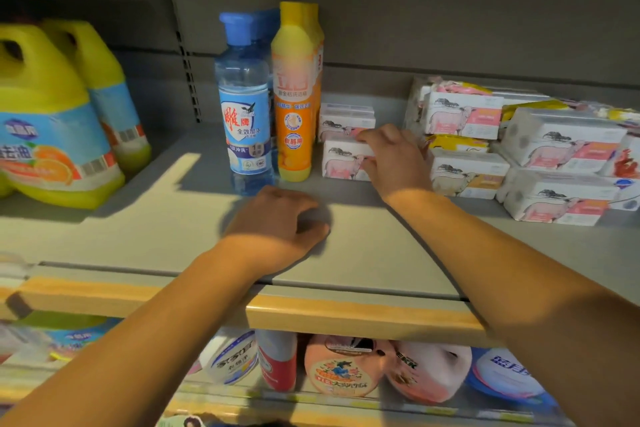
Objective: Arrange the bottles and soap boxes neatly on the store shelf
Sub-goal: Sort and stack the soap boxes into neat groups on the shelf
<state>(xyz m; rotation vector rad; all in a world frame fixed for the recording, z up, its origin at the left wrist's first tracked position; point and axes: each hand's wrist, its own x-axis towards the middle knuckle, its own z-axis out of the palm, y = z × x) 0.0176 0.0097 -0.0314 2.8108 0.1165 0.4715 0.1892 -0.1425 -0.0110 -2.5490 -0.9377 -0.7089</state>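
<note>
Fingers (367, 139) of the right hand (394, 163) grip one of two stacked soap boxes (341, 158).

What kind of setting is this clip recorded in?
Most likely a shop's cleaning-goods aisle: metal shelf with a price-strip edge, rows of detergent jugs and stacked soap boxes, and more packaged goods below.

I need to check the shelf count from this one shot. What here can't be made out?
- Bottles behind the blue bottle and orange bottle: head view, front ones hide how many.
- Soap box right end: covered by the right hand.
- Left hand fingers: curled under, any contents hidden.
- Yellow jugs: cut by the left edge.
- Lower-shelf labels: blurred, partly behind the shelf lip.
</note>
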